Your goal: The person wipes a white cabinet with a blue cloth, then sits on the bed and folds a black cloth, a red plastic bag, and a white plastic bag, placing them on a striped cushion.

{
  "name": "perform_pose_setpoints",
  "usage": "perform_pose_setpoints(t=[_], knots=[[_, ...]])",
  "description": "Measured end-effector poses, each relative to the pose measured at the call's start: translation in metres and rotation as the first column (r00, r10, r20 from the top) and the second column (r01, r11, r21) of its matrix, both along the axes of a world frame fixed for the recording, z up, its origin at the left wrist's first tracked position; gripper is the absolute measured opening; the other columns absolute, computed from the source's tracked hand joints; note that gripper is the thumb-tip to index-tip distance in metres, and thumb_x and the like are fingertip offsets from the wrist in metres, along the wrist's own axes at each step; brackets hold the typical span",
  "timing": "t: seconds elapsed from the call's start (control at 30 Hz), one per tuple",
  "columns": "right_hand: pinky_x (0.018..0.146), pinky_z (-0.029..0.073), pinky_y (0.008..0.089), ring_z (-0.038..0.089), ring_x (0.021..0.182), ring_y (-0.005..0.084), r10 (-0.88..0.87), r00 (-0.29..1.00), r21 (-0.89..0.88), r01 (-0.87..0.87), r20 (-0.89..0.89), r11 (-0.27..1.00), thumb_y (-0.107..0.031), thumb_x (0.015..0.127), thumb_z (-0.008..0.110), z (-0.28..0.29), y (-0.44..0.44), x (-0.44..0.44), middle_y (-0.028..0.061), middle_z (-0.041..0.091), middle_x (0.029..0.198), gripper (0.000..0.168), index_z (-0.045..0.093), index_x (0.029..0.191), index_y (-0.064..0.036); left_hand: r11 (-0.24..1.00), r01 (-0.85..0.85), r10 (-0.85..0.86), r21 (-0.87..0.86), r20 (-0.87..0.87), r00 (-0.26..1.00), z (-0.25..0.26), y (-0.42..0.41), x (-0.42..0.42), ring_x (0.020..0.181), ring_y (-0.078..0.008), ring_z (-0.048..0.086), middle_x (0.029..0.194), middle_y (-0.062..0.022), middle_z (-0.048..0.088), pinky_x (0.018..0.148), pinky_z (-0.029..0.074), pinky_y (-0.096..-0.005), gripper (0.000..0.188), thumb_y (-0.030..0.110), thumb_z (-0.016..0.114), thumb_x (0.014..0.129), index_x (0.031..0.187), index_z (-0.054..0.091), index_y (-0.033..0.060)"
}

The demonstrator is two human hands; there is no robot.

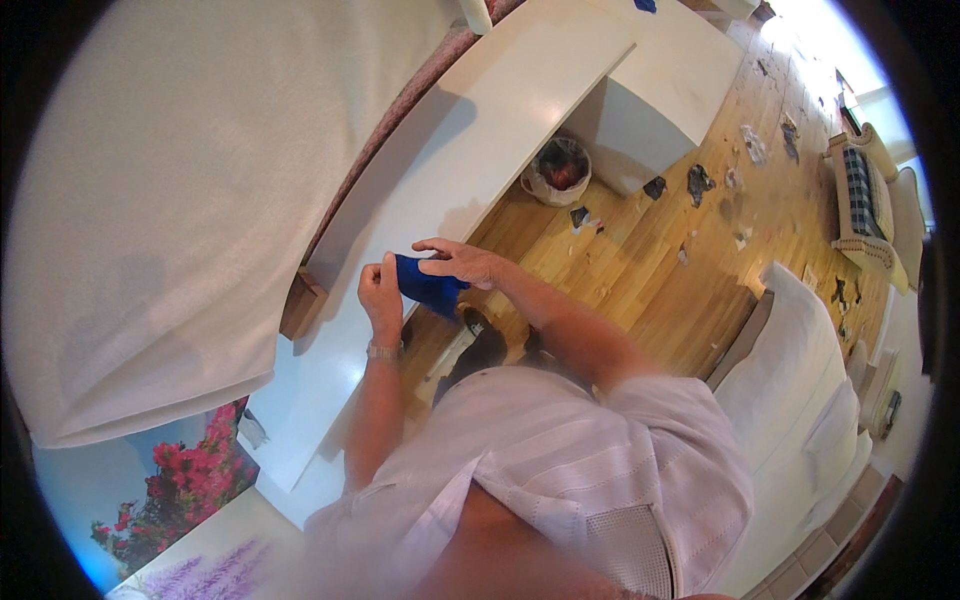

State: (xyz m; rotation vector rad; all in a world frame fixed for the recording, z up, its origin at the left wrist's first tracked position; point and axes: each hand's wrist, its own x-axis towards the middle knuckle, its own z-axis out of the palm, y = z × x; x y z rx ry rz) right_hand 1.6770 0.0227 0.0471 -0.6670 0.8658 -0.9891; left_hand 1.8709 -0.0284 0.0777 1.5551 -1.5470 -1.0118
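A piece of dark blue cloth [429, 285] is stretched between my two hands, over the edge of the white desktop. My left hand [381, 292], with a metal watch on its wrist, pinches the cloth's left side under the thumb. Along the top edge, my right hand [466, 262] has its thumb in front of the cloth and another finger behind. The lower corner of the cloth hangs loose.
The long white desktop [420, 176] runs beside me, with a small brown wooden block [303, 304] at its edge. A lined waste bin [559, 176] stands on the wooden floor [660, 300], where scraps lie scattered. A white-covered bed or couch [787, 405] is at right.
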Motion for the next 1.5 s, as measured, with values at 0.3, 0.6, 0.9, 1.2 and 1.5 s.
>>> perform_pose_setpoints(t=[0.3, 0.6, 0.9, 1.2, 1.5], knots=[[0.059, 0.052, 0.0284, 0.062, 0.073, 0.0113, -0.230, 0.820, -0.046, 0.242, -0.524, 0.969, -0.041, 0.100, 0.063, 0.025, -0.029, -0.021, 0.0040, 0.067, 0.086, 0.044, 0.070, 0.119, -0.002, 0.995, 0.091, -0.101, -0.045, -0.328, 0.939, 0.009, -0.054, -0.035, 0.072, -0.0094, 0.056, 0.074, 0.0004, 0.061, 0.064, 0.048, -0.0281, 0.036, 0.037, 0.076, 0.096, 0.094, 0.066, 0.0030], [0.107, 0.044, 0.0525, 0.054, 0.127, 0.0437, -0.550, 0.018, -0.544, 0.122, -0.835, 0.830, -0.019, 0.088, 0.074, -0.036, -0.045, -0.010, 0.0199, 0.063, 0.127, 0.041, 0.064, 0.126, -0.008, 0.893, 0.285, -0.180, -0.347, 0.306, 0.935, -0.080, -0.090, 0.002, 0.124, -0.0401, 0.056, 0.136, -0.0260, 0.058, 0.104, 0.046, -0.0495, 0.044, 0.020, 0.073, 0.093, 0.129, 0.059, -0.0007], [0.122, 0.027, 0.0574, 0.039, 0.146, 0.0416, -0.539, -0.029, -0.494, -0.361, -0.842, 0.791, -0.020, 0.095, 0.061, -0.064, -0.075, 0.045, 0.0202, 0.049, 0.151, 0.044, 0.061, 0.136, -0.007, 0.760, 0.608, -0.357, -0.230, 0.635, 0.685, -0.102, -0.050, 0.017, 0.151, -0.0421, 0.032, 0.160, -0.0244, 0.038, 0.125, 0.019, -0.0592, 0.048, 0.017, 0.061, 0.099, 0.143, 0.053, 0.0010], [0.124, 0.023, 0.0560, 0.036, 0.149, 0.0373, -0.543, -0.059, -0.504, -0.303, -0.838, 0.809, -0.023, 0.096, 0.061, -0.073, -0.095, -0.049, 0.0156, 0.047, 0.154, 0.042, 0.062, 0.137, -0.014, 0.753, 0.625, -0.350, -0.206, 0.679, 0.646, -0.106, -0.074, -0.082, 0.153, -0.0413, 0.028, 0.160, -0.0245, 0.038, 0.126, 0.014, -0.0595, 0.051, 0.022, 0.060, 0.100, 0.146, 0.052, 0.0015], [0.122, 0.025, 0.0569, 0.039, 0.145, 0.0352, -0.607, -0.071, -0.575, -0.251, -0.791, 0.779, -0.028, 0.092, 0.071, -0.074, -0.133, -0.251, 0.0099, 0.053, 0.149, 0.041, 0.067, 0.131, -0.016, 0.698, 0.685, -0.374, -0.209, 0.709, 0.598, -0.097, -0.122, -0.281, 0.152, -0.0429, 0.030, 0.159, -0.0257, 0.039, 0.124, 0.019, -0.0615, 0.050, 0.022, 0.061, 0.100, 0.145, 0.053, 0.0005]])
